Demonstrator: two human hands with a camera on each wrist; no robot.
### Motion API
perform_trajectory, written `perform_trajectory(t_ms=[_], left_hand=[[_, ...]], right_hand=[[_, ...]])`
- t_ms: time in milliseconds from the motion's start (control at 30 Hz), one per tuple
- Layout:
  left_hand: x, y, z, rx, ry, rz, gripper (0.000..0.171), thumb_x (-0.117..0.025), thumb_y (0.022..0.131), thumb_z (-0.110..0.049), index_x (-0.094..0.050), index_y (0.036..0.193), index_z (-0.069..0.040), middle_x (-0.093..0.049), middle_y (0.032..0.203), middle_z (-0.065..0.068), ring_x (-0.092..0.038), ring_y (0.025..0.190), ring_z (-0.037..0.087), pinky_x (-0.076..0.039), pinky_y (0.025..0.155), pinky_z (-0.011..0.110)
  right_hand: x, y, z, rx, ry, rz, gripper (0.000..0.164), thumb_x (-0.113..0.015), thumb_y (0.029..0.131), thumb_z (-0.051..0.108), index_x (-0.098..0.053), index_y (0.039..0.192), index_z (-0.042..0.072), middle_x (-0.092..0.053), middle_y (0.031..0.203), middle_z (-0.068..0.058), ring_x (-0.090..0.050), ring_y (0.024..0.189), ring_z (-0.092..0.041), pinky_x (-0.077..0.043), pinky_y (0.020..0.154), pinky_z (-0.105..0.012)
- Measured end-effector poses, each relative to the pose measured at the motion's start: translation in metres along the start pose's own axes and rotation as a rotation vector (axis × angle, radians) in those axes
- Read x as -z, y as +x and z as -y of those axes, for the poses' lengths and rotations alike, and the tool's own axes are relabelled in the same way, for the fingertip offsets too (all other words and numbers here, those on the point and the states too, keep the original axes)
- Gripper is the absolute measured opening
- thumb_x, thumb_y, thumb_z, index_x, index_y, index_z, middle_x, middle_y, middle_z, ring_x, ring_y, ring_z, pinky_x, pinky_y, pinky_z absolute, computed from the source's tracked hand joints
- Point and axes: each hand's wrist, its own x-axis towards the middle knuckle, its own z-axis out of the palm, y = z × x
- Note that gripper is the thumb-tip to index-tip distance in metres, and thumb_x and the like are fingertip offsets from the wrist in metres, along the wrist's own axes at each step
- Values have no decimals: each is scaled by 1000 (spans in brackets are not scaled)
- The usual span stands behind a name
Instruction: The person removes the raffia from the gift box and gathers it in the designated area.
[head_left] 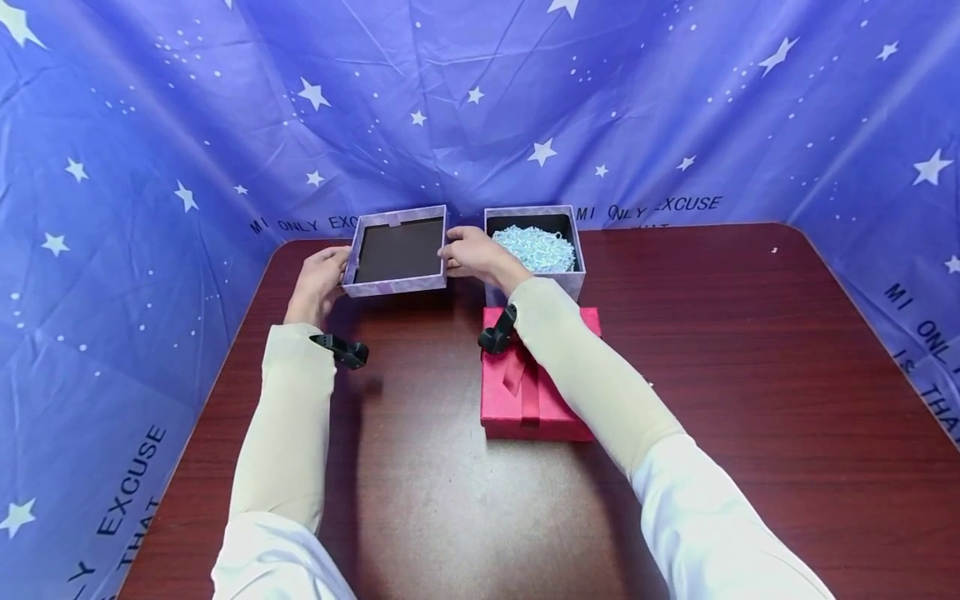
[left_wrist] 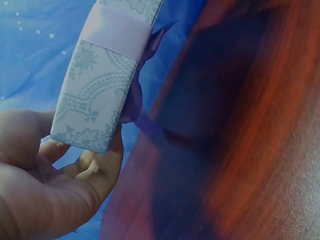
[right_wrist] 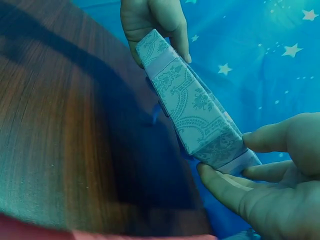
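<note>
Both hands hold a patterned lilac box lid (head_left: pixel 401 250) over the far left of the table, its dark inside facing up. My left hand (head_left: pixel 318 279) grips the lid's left edge, fingers beneath it in the left wrist view. At the right edge, my right hand (head_left: pixel 480 254) pinches the rim between thumb and fingers. A purple ribbon (left_wrist: pixel 132 102) hangs from the lid's underside. Just right of my right hand stands the matching box (head_left: pixel 573 286), filled with pale blue shredded paper (head_left: pixel 536 248).
A red gift box (head_left: pixel 502 408) with a ribbon bow sits in front of the lilac box, partly under my right forearm. The brown wooden table (head_left: pixel 750 375) ends at a blue starry curtain (head_left: pixel 480 150) behind and at both sides.
</note>
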Motion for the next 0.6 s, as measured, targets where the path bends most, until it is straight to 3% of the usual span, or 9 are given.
perform_trajectory(t_ms=[167,367,467,600], left_hand=[[4,3,8,6,87,-25,38,-43,101,-16,-47,135,1,-59,82,-6,-56,71,3,-49,61,18],[5,8,17,31,154,-37,40,-41,102,-19,-45,137,0,-55,84,-6,-54,71,3,-48,63,19],[5,8,21,40,179,-39,40,-41,102,-20,-46,137,-1,-53,83,-7,-51,74,3,-46,66,20],[5,9,26,56,198,-38,40,-40,103,-20,-45,139,-3,-50,88,-5,-48,80,5,-43,70,21]], right_hand=[[-8,8,-3,-57,-25,16,59,-42,94,-7,-18,148,-5,-42,136,-25,-51,110,-31,-44,105,-44],[-13,20,-9,-108,-120,-27,42,-44,91,-8,-37,132,-7,-49,115,-17,-54,94,-25,-51,97,-41],[-3,66,-38,-96,-140,-28,34,-47,84,-7,-43,117,-4,-53,101,-14,-58,81,-25,-57,78,-36],[-1,90,-55,-121,-152,-22,24,-47,84,-6,-42,108,-3,-48,91,-13,-50,68,-22,-57,75,-36]])
